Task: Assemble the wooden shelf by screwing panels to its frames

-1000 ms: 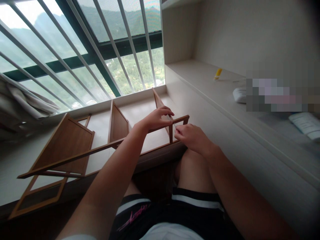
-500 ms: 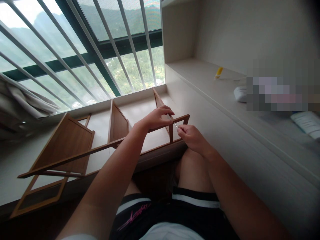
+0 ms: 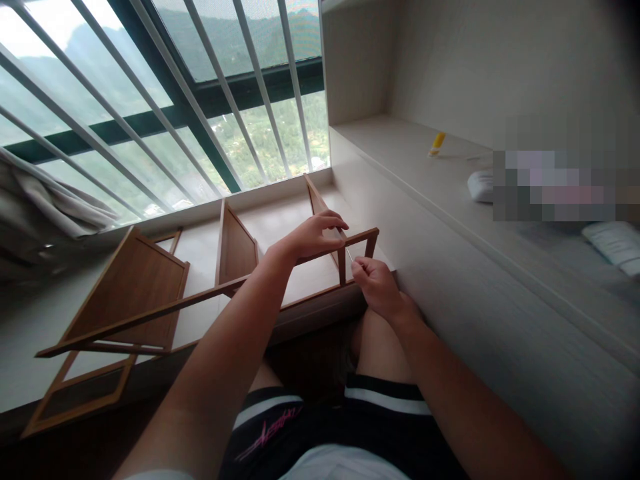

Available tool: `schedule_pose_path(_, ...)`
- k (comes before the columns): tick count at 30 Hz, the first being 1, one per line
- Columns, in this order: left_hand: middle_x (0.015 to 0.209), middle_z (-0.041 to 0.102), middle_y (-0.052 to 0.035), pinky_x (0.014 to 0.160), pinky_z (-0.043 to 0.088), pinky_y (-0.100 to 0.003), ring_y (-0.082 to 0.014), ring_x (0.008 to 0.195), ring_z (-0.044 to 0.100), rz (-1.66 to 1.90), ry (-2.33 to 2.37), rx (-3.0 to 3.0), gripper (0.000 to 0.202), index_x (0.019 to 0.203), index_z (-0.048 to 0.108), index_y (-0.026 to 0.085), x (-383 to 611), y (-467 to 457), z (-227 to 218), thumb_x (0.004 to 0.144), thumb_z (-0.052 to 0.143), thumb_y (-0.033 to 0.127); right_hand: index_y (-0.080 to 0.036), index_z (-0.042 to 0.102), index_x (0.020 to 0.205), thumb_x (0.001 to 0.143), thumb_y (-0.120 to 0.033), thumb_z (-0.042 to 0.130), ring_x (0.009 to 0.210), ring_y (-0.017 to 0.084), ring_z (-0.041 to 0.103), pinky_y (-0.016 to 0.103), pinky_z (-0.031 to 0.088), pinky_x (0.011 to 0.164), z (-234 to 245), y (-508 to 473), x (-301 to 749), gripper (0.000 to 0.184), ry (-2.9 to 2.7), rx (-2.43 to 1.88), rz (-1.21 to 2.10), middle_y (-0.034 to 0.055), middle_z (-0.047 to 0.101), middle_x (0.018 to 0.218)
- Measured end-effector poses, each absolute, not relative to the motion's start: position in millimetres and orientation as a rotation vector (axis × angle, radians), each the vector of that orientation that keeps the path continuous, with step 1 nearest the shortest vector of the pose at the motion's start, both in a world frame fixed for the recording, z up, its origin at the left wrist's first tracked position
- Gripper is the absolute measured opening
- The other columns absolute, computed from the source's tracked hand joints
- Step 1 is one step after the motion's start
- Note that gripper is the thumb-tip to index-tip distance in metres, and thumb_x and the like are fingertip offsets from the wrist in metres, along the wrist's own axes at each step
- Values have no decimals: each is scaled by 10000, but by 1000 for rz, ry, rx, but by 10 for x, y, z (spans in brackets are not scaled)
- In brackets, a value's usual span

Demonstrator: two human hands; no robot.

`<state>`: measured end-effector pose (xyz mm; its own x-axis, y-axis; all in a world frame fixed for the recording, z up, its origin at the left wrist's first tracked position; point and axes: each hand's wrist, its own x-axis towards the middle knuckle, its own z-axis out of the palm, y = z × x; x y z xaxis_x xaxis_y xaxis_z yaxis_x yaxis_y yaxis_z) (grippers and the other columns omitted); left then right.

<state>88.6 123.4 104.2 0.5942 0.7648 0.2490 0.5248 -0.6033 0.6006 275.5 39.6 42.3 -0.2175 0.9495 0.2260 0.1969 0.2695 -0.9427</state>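
Note:
A brown wooden shelf frame (image 3: 175, 305) lies on its side along the window ledge, its panels standing up from the long rails. My left hand (image 3: 320, 235) holds the frame near its right end, fingers curved over the rail and the end panel. Just below and to the right, my right hand (image 3: 373, 280) is closed in a pinch round a thin metal rod (image 3: 350, 255), which points up toward the joint of rail and crosspiece. Most of that rod is hidden in my fingers, and I cannot tell whether its tip touches the wood.
A barred window (image 3: 200, 100) stands behind the ledge, with a curtain (image 3: 45, 193) at left. On the right runs a pale counter (image 3: 400, 143) bearing a yellow-capped item (image 3: 437, 144), a white packet (image 3: 481, 188) and another packet (image 3: 615, 245). My knees are under the frame.
My right hand has shifted slightly down and its wrist has turned, with the rod still in the fingers. My left hand and the frame have stayed put.

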Motion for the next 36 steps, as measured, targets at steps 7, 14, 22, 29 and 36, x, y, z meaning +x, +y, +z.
schedule_pose_path(7, 1176, 579, -87, 1005, 448, -358, -214, 1085, 575, 685, 1032, 2363, 331, 1094, 701, 221, 883, 1246, 1033, 779, 651, 312, -199, 319, 573, 831, -249, 489, 498, 84, 269, 268, 206, 501, 557, 438, 2831, 313, -1811, -1158, 846, -62, 284, 514)
schedule_pose_path(14, 1148, 593, -87, 985, 460, -354, -218, 1075, 581, 687, 1025, 2358, 352, 1101, 695, 212, 897, 1239, 1055, 762, 667, 304, -195, 336, 571, 819, -243, 503, 495, 84, 283, 269, 206, 509, 603, 490, 2851, 303, -1892, -1158, 764, -62, 298, 504)
schedule_pose_path(22, 1168, 587, -79, 974, 464, -341, -205, 1060, 585, 671, 1017, 2355, 351, 1115, 691, 215, 880, 1246, 1040, 777, 646, 299, -194, 361, 565, 811, -230, 505, 502, 88, 292, 273, 208, 515, 612, 499, 2856, 288, -1905, -1153, 755, -59, 317, 504)
schedule_pose_path(29, 1145, 592, -74, 943, 481, -336, -191, 1011, 591, 687, 1025, 2343, 334, 1094, 699, 213, 886, 1232, 1037, 773, 645, 289, -201, 359, 572, 863, -282, 473, 495, 89, 298, 261, 224, 487, 552, 490, 2821, 323, -1692, -1098, 1001, -56, 324, 506)
schedule_pose_path(36, 1163, 583, -73, 953, 474, -338, -191, 1029, 583, 679, 1029, 2347, 338, 1098, 696, 210, 889, 1230, 1045, 776, 641, 297, -222, 314, 599, 889, -367, 484, 418, 76, 211, 240, 148, 402, 387, 392, 2622, 366, -1081, -778, 1487, -76, 278, 502)
